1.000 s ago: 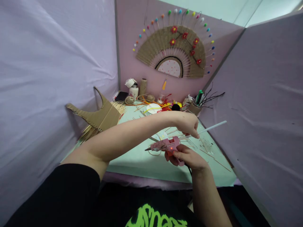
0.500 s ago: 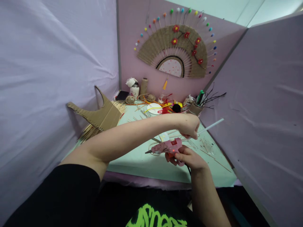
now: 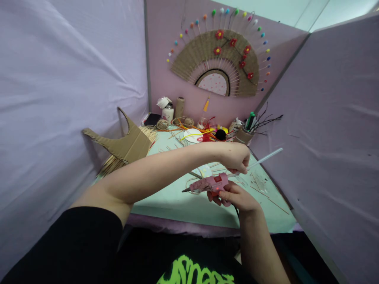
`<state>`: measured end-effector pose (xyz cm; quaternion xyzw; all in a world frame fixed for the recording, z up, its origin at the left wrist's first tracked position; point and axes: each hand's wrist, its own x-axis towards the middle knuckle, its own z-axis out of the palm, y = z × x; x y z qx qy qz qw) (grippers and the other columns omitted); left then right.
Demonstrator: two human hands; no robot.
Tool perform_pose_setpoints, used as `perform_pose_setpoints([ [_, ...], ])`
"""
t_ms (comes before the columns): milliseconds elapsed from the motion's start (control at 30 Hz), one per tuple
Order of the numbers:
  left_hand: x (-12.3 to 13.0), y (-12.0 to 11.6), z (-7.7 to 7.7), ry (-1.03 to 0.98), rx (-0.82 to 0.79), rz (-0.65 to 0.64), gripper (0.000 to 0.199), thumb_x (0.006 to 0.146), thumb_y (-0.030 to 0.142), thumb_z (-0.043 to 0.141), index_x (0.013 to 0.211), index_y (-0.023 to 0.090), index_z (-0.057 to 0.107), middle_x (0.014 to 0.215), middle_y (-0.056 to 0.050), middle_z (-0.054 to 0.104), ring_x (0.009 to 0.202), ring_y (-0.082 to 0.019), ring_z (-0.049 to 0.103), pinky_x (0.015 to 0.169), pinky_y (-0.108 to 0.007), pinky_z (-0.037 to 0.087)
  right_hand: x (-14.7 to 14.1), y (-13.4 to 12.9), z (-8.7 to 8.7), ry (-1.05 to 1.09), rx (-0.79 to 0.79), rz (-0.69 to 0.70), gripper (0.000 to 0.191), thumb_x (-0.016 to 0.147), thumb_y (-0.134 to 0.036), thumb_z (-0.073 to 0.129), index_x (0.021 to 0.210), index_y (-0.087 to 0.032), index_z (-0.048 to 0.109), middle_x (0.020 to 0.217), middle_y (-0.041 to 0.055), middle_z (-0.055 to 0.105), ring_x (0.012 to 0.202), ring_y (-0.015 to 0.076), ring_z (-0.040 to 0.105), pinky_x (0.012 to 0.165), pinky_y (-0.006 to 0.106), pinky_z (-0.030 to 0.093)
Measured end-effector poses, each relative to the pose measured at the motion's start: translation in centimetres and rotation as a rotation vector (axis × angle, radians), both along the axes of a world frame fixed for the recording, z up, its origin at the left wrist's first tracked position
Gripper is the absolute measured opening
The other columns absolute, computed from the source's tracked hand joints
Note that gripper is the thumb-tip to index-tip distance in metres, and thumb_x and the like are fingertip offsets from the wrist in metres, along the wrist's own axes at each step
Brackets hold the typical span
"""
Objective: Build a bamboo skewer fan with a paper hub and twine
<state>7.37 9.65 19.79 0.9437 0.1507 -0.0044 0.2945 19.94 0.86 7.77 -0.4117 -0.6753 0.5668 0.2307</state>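
My right hand [image 3: 237, 196] grips the handle of a pink glue gun [image 3: 209, 183], its metal nozzle pointing left and a red light glowing on its side. From the back of the gun a clear glue stick [image 3: 268, 158] slants up to the right. My left hand [image 3: 237, 157] reaches across above the gun, its fingers closed round the glue stick close behind the gun. The left fingertips are partly hidden. Beneath the gun lie a pale patterned round piece [image 3: 204, 170] and a loop of string, partly covered by my arm.
A cut cardboard shape [image 3: 130, 146] rests on a bundle of thin sticks at left. Twine balls [image 3: 162, 124], a white disc [image 3: 193, 135] and coloured pipe cleaners line the back. A holder with twigs [image 3: 244, 136] stands back right. A decorated fan [image 3: 201, 51] hangs on the wall.
The glue stick's free end has shifted slightly to the right. Both hands stay almost where they were, with the same grips.
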Motion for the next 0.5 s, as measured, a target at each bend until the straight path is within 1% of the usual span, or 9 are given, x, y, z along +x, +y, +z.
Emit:
perform_pose_setpoints([
  [100,-0.03,-0.1,0.01,-0.003,0.019,0.019,0.021,0.081,0.02,0.062,0.062,0.012,0.064,0.063,-0.004,0.065,0.057,-0.012,0.055,0.062,-0.027,0.041,0.15,0.0,-0.17,0.0,-0.012,-0.018,0.048,0.082,-0.063,0.059,0.088,-0.016,0.07,0.072,0.0048,0.059,0.062,0.0139,0.048,0.049,0.023,0.031],
  [233,-0.37,0.07,-0.25,-0.022,-0.022,0.055,0.02,0.082,0.023,0.061,0.066,0.013,0.066,0.064,-0.004,0.065,0.058,-0.013,0.056,0.065,-0.029,0.042,0.29,0.02,-0.36,-0.026,-0.01,-0.031,0.052,0.082,-0.065,0.058,0.087,-0.015,0.071,0.072,0.0056,0.059,0.064,0.0139,0.049,0.05,0.023,0.031],
  [500,-0.93,0.4,-0.76,-0.006,-0.055,0.043,0.019,0.081,0.021,0.062,0.064,0.014,0.064,0.06,-0.001,0.062,0.058,-0.011,0.055,0.064,-0.026,0.041,-0.38,-0.07,-0.02,-0.075,0.017,-0.034,0.045,0.086,-0.06,0.056,0.087,-0.018,0.07,0.07,0.0033,0.056,0.066,0.0143,0.049,0.053,0.024,0.034],
])
